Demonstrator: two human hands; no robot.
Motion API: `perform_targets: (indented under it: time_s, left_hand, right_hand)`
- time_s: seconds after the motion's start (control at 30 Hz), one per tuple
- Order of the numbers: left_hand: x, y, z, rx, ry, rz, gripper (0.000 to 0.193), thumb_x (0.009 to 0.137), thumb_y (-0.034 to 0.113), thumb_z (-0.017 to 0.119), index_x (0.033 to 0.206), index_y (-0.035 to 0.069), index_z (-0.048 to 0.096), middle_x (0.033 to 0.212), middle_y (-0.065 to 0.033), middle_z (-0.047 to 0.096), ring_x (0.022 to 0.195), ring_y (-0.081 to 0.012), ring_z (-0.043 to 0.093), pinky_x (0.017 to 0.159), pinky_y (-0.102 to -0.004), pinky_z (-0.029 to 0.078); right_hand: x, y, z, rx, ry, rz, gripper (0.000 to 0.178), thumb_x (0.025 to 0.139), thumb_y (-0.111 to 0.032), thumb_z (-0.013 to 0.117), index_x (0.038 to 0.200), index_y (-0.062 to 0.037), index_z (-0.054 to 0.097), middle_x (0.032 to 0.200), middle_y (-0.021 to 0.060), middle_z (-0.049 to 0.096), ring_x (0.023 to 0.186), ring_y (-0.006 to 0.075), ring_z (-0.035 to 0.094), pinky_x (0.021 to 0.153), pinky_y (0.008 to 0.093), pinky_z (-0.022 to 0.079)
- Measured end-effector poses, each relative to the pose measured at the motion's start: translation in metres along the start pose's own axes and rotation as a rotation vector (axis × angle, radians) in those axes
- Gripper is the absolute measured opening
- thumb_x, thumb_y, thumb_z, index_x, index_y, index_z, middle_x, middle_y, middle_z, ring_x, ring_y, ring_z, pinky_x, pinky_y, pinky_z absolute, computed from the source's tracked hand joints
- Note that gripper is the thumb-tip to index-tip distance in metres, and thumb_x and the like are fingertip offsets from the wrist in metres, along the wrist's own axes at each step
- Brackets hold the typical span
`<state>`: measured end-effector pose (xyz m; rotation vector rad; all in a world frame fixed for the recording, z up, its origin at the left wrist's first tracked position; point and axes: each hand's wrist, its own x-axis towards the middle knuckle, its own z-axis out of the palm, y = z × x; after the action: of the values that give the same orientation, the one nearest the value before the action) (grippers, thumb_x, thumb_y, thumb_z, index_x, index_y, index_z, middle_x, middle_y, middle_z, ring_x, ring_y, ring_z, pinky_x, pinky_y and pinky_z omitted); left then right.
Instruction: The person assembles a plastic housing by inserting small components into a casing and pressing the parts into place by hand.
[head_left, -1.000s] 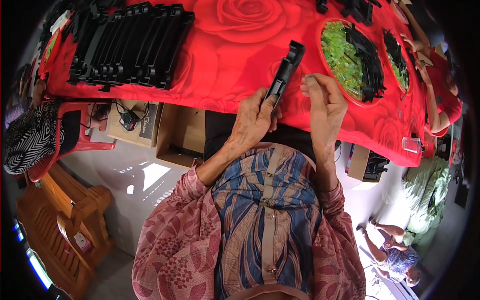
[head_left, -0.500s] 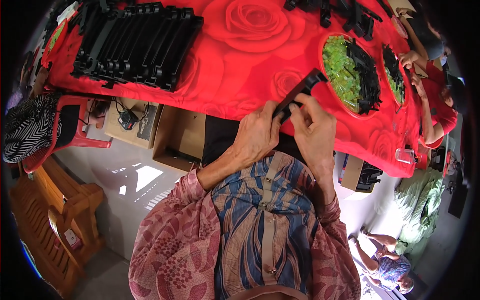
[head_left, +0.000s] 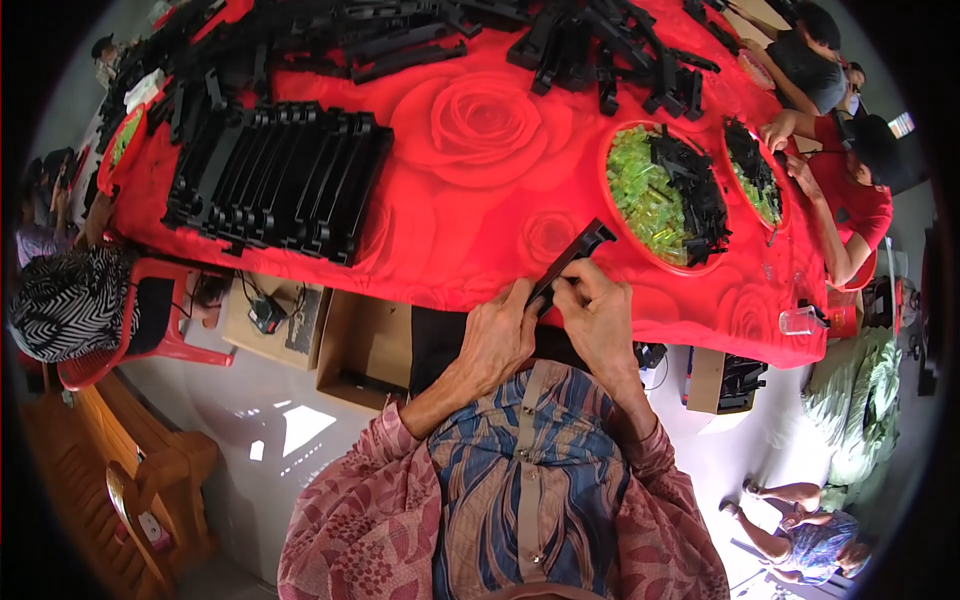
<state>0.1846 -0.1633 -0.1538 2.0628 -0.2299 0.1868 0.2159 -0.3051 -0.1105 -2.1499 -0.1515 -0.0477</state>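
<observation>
A long black plastic part (head_left: 578, 247) with a hooked end is held in front of me, tilted up to the right at the table's near edge. My left hand (head_left: 497, 335) is closed round its lower end. My right hand (head_left: 597, 318) pinches at its middle, with thumb and forefinger against the side; whether a small piece sits between those fingertips is hidden. Just beyond, to the right, stands a red basin (head_left: 612, 200) with yellow-green clear pieces (head_left: 640, 190) and thin black strips (head_left: 695, 190). At left on the table lies a row of similar black parts (head_left: 285, 185).
The table wears a red rose-patterned cloth (head_left: 470, 230). Loose black parts (head_left: 610, 50) lie along the far side. A second basin (head_left: 768, 215) stands at right, beside a person in red (head_left: 860, 205). A clear cup (head_left: 800, 320) is near the right corner; an open carton (head_left: 365, 335) sits below.
The view has tilted up, showing more of the far table. Both hands still hold the black part; the right fingers have curled in more tightly against it.
</observation>
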Motion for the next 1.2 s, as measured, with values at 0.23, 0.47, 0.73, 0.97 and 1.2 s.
perform_targets:
  time_s: [0.23,0.47,0.73,0.97,1.2]
  left_hand:
    - [-0.004,0.001,0.005,-0.168,0.004,-0.158,0.025,0.091,0.003,0.053,0.115,-0.003,0.055,0.091,-0.0307,0.062,0.081,-0.0466,0.062,0.064,-0.0483,0.047]
    - [-0.008,-0.002,0.007,-0.134,0.089,-0.088,0.025,0.094,0.004,0.051,0.117,-0.003,0.055,0.082,-0.0273,0.062,0.073,-0.042,0.063,0.061,-0.0451,0.047]
    - [0.005,0.008,0.001,-0.239,0.225,-0.098,0.019,0.092,0.006,0.051,0.104,-0.006,0.061,0.084,-0.0246,0.064,0.071,-0.0368,0.064,0.063,-0.041,0.049]
    - [0.011,0.012,-0.005,-0.27,0.239,-0.063,0.013,0.09,0.006,0.057,0.098,-0.003,0.064,0.069,-0.0193,0.06,0.06,-0.03,0.061,0.057,-0.0367,0.045]
    - [0.001,-0.002,-0.005,-0.469,0.07,-0.261,0.014,0.091,0.007,0.057,0.097,-0.003,0.066,0.057,-0.0106,0.05,0.048,-0.012,0.045,0.046,-0.0315,0.034]
  right_hand:
    - [-0.002,-0.004,0.0,-0.095,-0.035,-0.022,0.007,0.083,-0.008,0.063,0.085,-0.0016,0.059,0.054,0.0179,0.054,0.048,0.0342,0.057,0.047,0.0427,0.042]
    - [-0.009,-0.013,0.011,-0.213,0.059,-0.237,0.008,0.085,-0.004,0.062,0.086,-0.0022,0.054,0.049,0.0143,0.048,0.043,0.0312,0.054,0.042,0.0413,0.037]
    - [-0.002,-0.02,0.007,-0.347,0.075,-0.418,0.009,0.087,-0.007,0.062,0.091,-0.0038,0.056,0.056,0.0167,0.053,0.051,0.0349,0.059,0.046,0.0443,0.044]
    - [-0.007,-0.033,-0.011,-0.039,0.134,-0.425,0.011,0.088,-0.004,0.063,0.098,0.0001,0.062,0.069,0.0159,0.064,0.055,0.0268,0.063,0.051,0.0356,0.049]
    - [0.011,-0.03,-0.036,-0.178,0.436,-0.47,0.025,0.08,-0.001,0.07,0.104,0.0005,0.064,0.097,0.0149,0.064,0.085,0.0273,0.062,0.078,0.038,0.05]
